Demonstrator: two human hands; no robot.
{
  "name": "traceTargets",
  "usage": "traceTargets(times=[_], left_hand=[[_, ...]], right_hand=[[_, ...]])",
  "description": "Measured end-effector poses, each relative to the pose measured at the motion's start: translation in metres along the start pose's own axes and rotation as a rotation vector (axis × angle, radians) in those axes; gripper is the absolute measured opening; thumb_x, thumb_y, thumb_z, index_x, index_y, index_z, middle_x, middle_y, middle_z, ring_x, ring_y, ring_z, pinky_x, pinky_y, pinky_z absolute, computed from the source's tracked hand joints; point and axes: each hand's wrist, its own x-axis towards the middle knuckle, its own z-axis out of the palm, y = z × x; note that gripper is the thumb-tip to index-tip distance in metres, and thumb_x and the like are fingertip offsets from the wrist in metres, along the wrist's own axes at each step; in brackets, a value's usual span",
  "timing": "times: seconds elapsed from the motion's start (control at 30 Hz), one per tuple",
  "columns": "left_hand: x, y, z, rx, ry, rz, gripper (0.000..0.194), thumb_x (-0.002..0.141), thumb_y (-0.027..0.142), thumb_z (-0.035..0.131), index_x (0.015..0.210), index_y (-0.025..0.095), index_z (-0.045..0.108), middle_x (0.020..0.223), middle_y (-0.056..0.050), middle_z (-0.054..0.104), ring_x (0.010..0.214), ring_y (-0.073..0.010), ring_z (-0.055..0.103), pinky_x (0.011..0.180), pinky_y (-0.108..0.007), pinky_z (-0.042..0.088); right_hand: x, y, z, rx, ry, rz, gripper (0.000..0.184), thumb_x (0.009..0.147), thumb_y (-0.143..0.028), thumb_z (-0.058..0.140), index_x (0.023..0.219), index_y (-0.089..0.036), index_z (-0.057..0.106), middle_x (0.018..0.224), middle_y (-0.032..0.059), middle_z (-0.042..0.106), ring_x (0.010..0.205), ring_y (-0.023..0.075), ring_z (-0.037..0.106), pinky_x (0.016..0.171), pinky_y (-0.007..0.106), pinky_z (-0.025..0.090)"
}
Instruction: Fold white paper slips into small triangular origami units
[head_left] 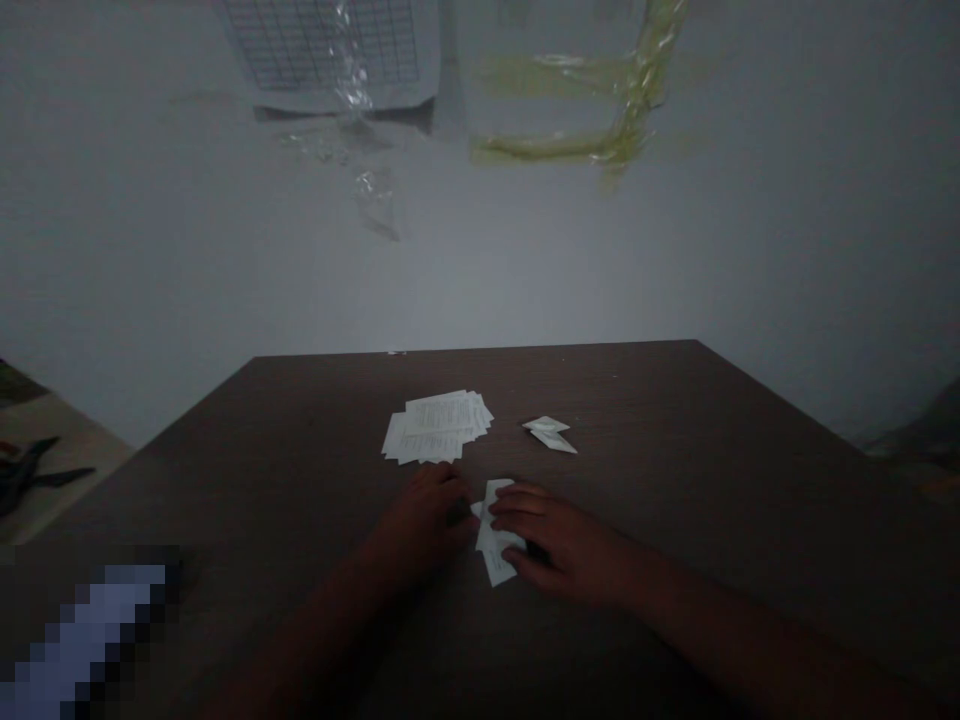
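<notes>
A partly folded piece of white paper [498, 568] lies on the dark wooden table in front of me. My right hand [555, 540] rests over its right side, fingers spread and pressing it flat, hiding part of it. On the left, my left hand [429, 515] is bent at the fingers, with a gap between thumb and forefinger. Its thumb is close to the paper's left edge; whether they touch I cannot tell. Farther back lies a small folded paper piece with two pointed wings [550, 434]. A loose pile of printed paper sheets [439, 425] sits just beyond my left hand.
The brown table [315, 400] meets a pale wall [525, 270] at its back edge. Taped paper with a grid [330, 45] and yellow tape [555, 150] are on the wall. A pixelated, blurred-out object [90, 630] is at the lower left. The light is dim.
</notes>
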Motion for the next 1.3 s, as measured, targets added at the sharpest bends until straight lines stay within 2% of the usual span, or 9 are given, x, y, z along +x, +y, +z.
traceTargets(times=[0.2, 0.3, 0.5, 0.63, 0.83, 1.03, 1.3], left_hand=[[0.008, -0.003, 0.012, -0.009, 0.083, -0.034, 0.009, 0.098, 0.015, 0.075, 0.101, 0.020, 0.081, 0.116, -0.012, 0.077, 0.113, -0.0330, 0.074, 0.105, -0.047, 0.059], [0.010, -0.003, 0.012, 0.010, 0.060, -0.019, 0.013, 0.101, 0.016, 0.072, 0.101, 0.021, 0.084, 0.115, -0.012, 0.078, 0.114, -0.0336, 0.074, 0.106, -0.048, 0.059], [0.005, -0.006, 0.003, -0.014, -0.035, 0.045, 0.018, 0.101, 0.016, 0.075, 0.111, 0.021, 0.089, 0.126, -0.013, 0.079, 0.122, -0.0324, 0.074, 0.110, -0.045, 0.059], [0.004, -0.007, 0.001, -0.017, -0.037, 0.046, 0.020, 0.101, 0.017, 0.074, 0.112, 0.023, 0.090, 0.126, -0.011, 0.079, 0.124, -0.0326, 0.073, 0.114, -0.046, 0.058], [0.008, -0.011, 0.000, -0.050, -0.063, 0.057, 0.023, 0.099, 0.014, 0.074, 0.107, 0.025, 0.092, 0.124, -0.010, 0.080, 0.122, -0.0308, 0.073, 0.113, -0.044, 0.058], [0.009, -0.015, 0.000, -0.068, -0.064, 0.064, 0.022, 0.099, 0.015, 0.074, 0.105, 0.025, 0.093, 0.122, -0.010, 0.080, 0.117, -0.0309, 0.073, 0.110, -0.046, 0.058], [0.010, -0.015, 0.001, -0.076, -0.060, 0.042, 0.021, 0.098, 0.015, 0.075, 0.103, 0.025, 0.094, 0.120, -0.010, 0.081, 0.117, -0.0309, 0.074, 0.109, -0.044, 0.059]], right_hand=[[-0.002, 0.001, 0.000, 0.003, -0.039, -0.002, 0.035, 0.112, -0.025, 0.073, 0.146, -0.018, 0.078, 0.152, 0.0197, 0.079, 0.149, 0.0319, 0.072, 0.133, 0.054, 0.055], [-0.004, 0.002, -0.001, -0.009, -0.067, 0.018, 0.034, 0.113, -0.027, 0.073, 0.146, -0.019, 0.078, 0.153, 0.0191, 0.079, 0.149, 0.0319, 0.072, 0.132, 0.053, 0.055], [-0.004, 0.002, -0.002, -0.039, -0.098, 0.011, 0.034, 0.111, -0.027, 0.075, 0.143, -0.017, 0.081, 0.150, 0.0194, 0.082, 0.146, 0.0327, 0.075, 0.136, 0.056, 0.051], [-0.004, 0.001, -0.003, -0.042, -0.107, 0.002, 0.034, 0.110, -0.026, 0.076, 0.143, -0.019, 0.080, 0.152, 0.0179, 0.081, 0.148, 0.0312, 0.073, 0.138, 0.056, 0.047], [-0.002, -0.001, -0.004, -0.045, -0.135, -0.005, 0.038, 0.109, -0.025, 0.075, 0.146, -0.016, 0.079, 0.153, 0.0205, 0.080, 0.149, 0.0321, 0.072, 0.137, 0.055, 0.048], [-0.003, 0.000, -0.002, -0.032, -0.139, 0.003, 0.042, 0.105, -0.022, 0.076, 0.147, -0.020, 0.078, 0.155, 0.0185, 0.079, 0.151, 0.0315, 0.071, 0.137, 0.055, 0.047], [-0.001, -0.004, -0.005, -0.030, -0.145, 0.009, 0.038, 0.106, -0.022, 0.075, 0.144, -0.017, 0.079, 0.153, 0.0204, 0.080, 0.150, 0.0322, 0.072, 0.137, 0.054, 0.049]])
